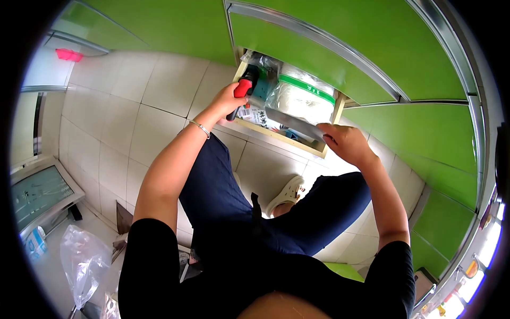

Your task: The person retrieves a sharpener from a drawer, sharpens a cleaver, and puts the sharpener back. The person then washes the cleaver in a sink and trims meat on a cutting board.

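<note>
My left hand (232,100) is closed around a red-and-black handheld tool (244,87) at the left side of an open drawer (255,127). The tool's exact kind is unclear; its black upper part leans over the drawer. In my right hand (348,143), with fingers curled, is what looks like a knife (295,123). Its flat grey blade points left across the drawer, while the handle is hidden in my grip. Beneath the blade lies a clear plastic bag of white items (303,101) with a green band. Printed packets (255,114) lie at the drawer's near left.
Green cabinet fronts (313,58) with metal edges surround the drawer. Pale floor tiles (122,117) spread to the left. A clear plastic bag (85,260) and a glass-topped frame (42,194) stand lower left. My foot in a cream clog (287,194) is below the drawer.
</note>
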A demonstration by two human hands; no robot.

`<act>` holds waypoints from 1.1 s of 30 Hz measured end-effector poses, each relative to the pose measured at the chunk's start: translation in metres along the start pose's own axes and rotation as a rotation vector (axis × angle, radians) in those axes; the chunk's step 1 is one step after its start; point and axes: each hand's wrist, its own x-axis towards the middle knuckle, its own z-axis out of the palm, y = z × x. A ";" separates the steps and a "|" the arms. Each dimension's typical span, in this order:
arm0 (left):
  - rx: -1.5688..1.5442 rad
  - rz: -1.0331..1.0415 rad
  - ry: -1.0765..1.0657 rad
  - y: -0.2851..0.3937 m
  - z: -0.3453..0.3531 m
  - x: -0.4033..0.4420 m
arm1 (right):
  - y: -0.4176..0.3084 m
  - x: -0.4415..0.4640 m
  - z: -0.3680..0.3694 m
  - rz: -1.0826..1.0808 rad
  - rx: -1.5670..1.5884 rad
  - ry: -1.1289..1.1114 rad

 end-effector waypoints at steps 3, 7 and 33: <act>-0.082 -0.048 -0.040 0.007 -0.002 -0.004 | -0.004 -0.012 0.011 -0.051 -0.167 -0.017; -0.128 -0.086 -0.067 0.030 -0.005 -0.013 | -0.001 -0.026 0.012 -0.029 -0.405 -0.120; -0.309 -0.170 0.024 0.034 0.006 -0.015 | -0.079 -0.043 -0.341 -0.164 -1.022 0.730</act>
